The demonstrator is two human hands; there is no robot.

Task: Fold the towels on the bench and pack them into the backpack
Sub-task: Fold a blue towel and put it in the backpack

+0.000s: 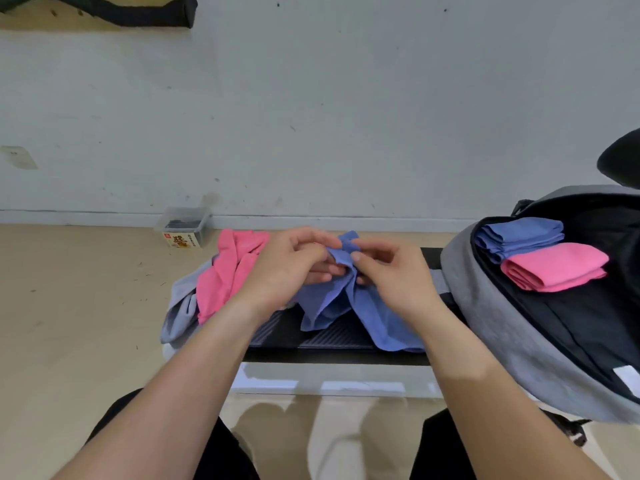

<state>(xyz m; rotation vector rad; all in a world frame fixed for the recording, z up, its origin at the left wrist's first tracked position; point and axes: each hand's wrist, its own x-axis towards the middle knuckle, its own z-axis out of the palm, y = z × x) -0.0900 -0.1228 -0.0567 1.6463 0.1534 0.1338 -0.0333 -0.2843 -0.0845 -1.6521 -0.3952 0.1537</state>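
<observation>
A blue towel (367, 313) hangs bunched over the black bench (332, 341). My left hand (287, 268) and my right hand (394, 275) both pinch its upper edge, close together above the bench. A crumpled pink towel (225, 275) lies to the left, on top of a grey towel (180, 310) that droops over the bench's left end. At the right stands the open grey backpack (491, 320). Inside it lie a folded blue towel (519, 237) and a folded pink towel (554, 268).
A small clear plastic box (183, 226) with a printed label sits on the wooden floor by the wall, behind the bench's left end. My knees in black trousers are at the bottom edge. A dark object (623, 161) juts in at the far right.
</observation>
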